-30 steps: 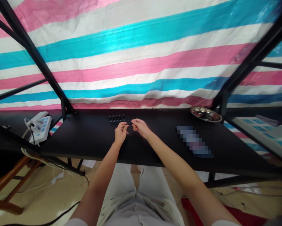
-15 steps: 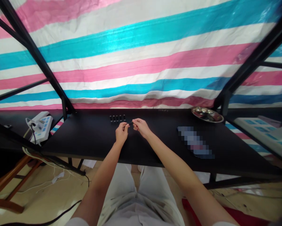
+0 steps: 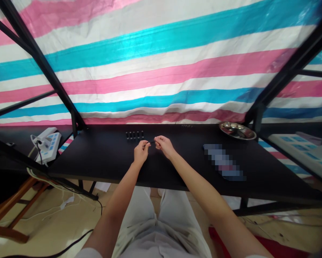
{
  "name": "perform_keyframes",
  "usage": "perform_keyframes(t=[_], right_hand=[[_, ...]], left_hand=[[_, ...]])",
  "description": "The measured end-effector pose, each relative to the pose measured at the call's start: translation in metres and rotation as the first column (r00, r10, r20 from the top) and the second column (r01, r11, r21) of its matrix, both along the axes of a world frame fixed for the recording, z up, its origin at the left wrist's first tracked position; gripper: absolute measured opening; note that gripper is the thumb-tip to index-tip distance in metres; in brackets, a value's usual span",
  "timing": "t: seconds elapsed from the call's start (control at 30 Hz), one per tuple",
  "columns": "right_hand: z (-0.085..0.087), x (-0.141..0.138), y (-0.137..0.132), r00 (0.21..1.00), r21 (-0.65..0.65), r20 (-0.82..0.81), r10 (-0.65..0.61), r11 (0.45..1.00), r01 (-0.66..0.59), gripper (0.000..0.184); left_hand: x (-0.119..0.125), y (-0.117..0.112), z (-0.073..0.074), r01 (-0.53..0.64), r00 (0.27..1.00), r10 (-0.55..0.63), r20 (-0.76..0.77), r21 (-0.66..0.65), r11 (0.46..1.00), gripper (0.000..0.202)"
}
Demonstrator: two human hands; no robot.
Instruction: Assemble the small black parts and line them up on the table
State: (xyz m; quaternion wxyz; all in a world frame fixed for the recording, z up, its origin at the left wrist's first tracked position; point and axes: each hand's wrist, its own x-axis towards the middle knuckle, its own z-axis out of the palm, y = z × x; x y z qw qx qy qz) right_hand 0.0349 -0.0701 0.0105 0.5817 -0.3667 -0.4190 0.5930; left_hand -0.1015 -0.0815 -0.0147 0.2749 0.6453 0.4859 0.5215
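Note:
Between my two hands is a small dark, thin piece (image 3: 151, 142), too small to name its kind. My left hand (image 3: 141, 152) pinches its left end. The fingertips of my right hand (image 3: 163, 145) are closed at its right end. Just beyond my left hand, several small black cylinders with light tips (image 3: 134, 135) stand in a row on the black table (image 3: 102, 157). Farther right, near the back edge, lie several tiny pale pieces (image 3: 187, 126), too small to make out.
A shiny metal divided plate (image 3: 237, 131) sits at the back right. Nearer me is a pixelated bluish item (image 3: 223, 162). White power strips (image 3: 49, 147) with cables lie at the left. Black frame posts (image 3: 56, 84) flank the table before a striped tarp (image 3: 161, 71).
Both hands have shifted slightly right, with the dark thin piece still between them. A little more of it shows between the fingertips.

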Motion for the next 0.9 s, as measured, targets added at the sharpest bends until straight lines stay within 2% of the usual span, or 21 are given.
perform_keyframes(t=[0.33, 0.5, 0.57, 0.63, 0.73, 0.83, 0.9], right_hand=[[-0.007, 0.007, 0.004, 0.997, -0.062, 0.003, -0.073, 0.995, 0.073, 0.025], [-0.007, 0.025, 0.011, 0.982, -0.147, -0.031, -0.187, 0.972, 0.181, 0.023], [-0.005, 0.031, 0.011, 0.98, -0.149, -0.027, -0.195, 0.971, 0.189, 0.023], [-0.001, 0.033, 0.008, 0.99, -0.106, 0.009, -0.138, 0.985, 0.138, 0.026], [0.005, 0.03, 0.0, 0.989, -0.028, 0.14, 0.038, 0.999, -0.035, 0.033], [0.011, 0.023, -0.007, 0.934, -0.024, 0.305, 0.187, 0.982, -0.189, 0.035], [0.013, 0.021, -0.009, 0.892, -0.031, 0.396, 0.217, 0.974, -0.223, 0.034]], left_hand=[[0.001, -0.001, 0.0, 0.08, 0.996, -0.082, -0.027, -0.051, 0.995, 0.022], [-0.002, -0.001, 0.0, 0.053, 0.998, -0.055, -0.018, -0.086, 0.995, 0.02], [-0.003, 0.001, -0.001, 0.05, 0.998, -0.052, -0.023, -0.094, 0.994, 0.02], [-0.002, 0.003, -0.002, 0.074, 0.997, -0.076, -0.015, -0.113, 0.991, 0.021], [0.0, 0.003, 0.0, 0.145, 0.988, -0.133, 0.08, -0.166, 0.975, 0.023], [0.0, 0.001, 0.004, 0.223, 0.965, -0.189, 0.184, -0.191, 0.956, 0.026], [-0.001, 0.0, 0.007, 0.26, 0.95, -0.212, 0.231, -0.206, 0.943, 0.028]])
